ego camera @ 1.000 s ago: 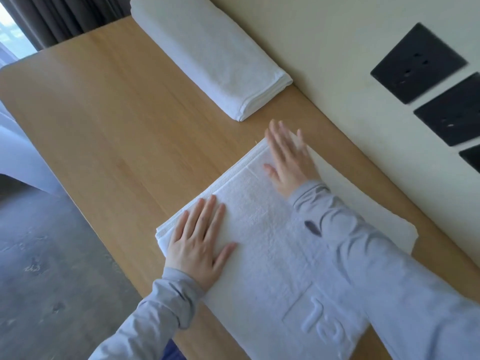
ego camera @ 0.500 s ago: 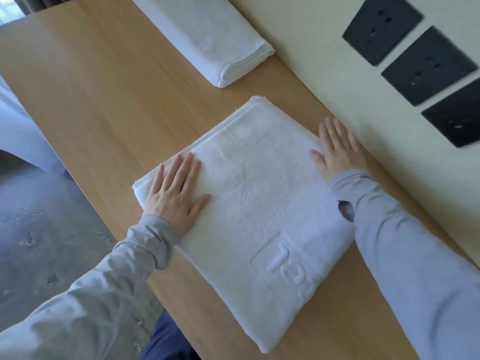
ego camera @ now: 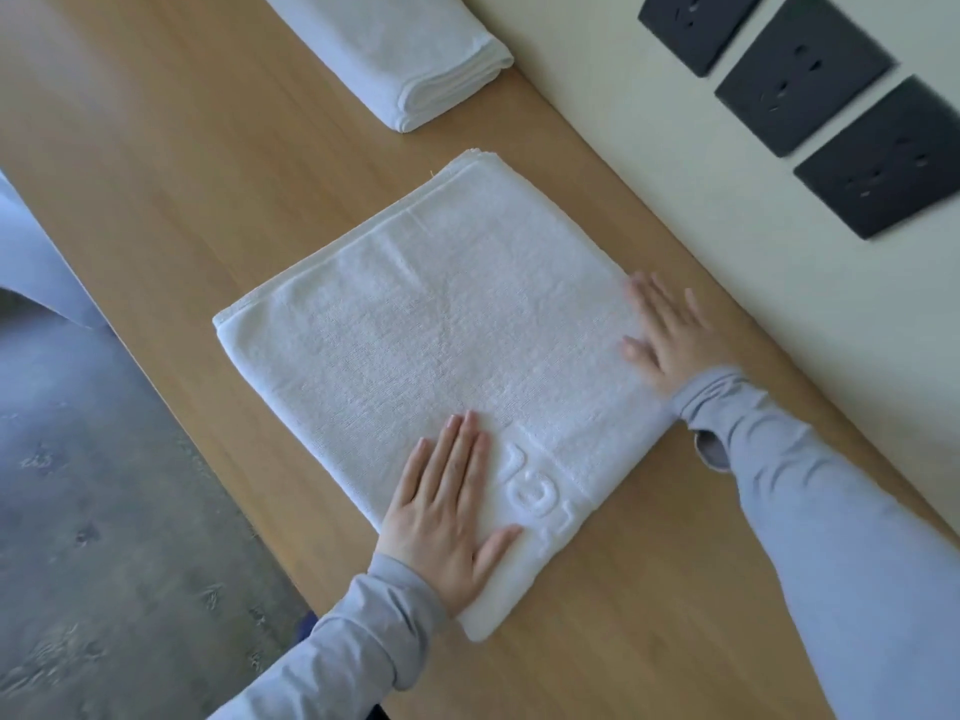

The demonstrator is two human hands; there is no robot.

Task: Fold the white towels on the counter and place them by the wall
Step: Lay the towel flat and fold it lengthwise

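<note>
Counter: a long light-brown wooden counter runs along a cream wall and bears two towels.
Near towel: a large white terry towel folded to a flat square lies in the middle of the counter, one side close to the wall but not against it.
Raised lettering: embossed characters show near the towel's closest corner; they cannot be read in full.
Far towel: a narrower white towel folded into a thick oblong lies further along, right by the wall and apart from the near towel.
Left hand: the left hand presses flat on the near corner, fingers straight and close together, thumb spread wide towards the lettering just beside it.
Right hand: the right hand lies flat over the wall-side edge, fingers straight and slightly parted, thumb on the cloth.
Sleeves: both arms wear pale grey long sleeves.
Wall: three black square socket plates sit in a row.
Floor: grey concrete floor lies beyond the counter's outer edge.
</note>
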